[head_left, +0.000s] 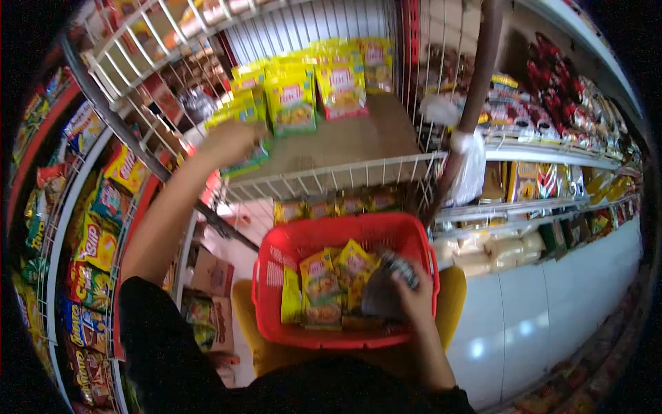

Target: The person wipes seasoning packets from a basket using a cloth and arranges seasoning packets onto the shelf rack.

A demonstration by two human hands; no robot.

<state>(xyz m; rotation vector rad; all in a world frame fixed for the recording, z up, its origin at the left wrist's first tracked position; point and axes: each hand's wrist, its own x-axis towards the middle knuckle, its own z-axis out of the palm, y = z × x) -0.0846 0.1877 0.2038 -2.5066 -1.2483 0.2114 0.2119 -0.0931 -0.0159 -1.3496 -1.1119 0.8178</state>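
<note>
Our left hand [238, 141] is at the yellow packets [291, 103] on the shelf [352, 141], its fingers' hold unclear; we seem to be arranging them, so the next move calls for straightening; over the red basket [345, 224], our right hand's [416, 286] fingers close round a dark item [383, 295]

the left hand [238, 140] is blurred, its fingertips lost against the yellow packets [293, 103] on the far shelf [338, 141], so its grip is unclear. a dark bundle [380, 295] by the right hand [416, 290] is too smeared to name and hides part of the red basket [358, 228]. leftmost snack bags [38, 221] are cut off.
</note>
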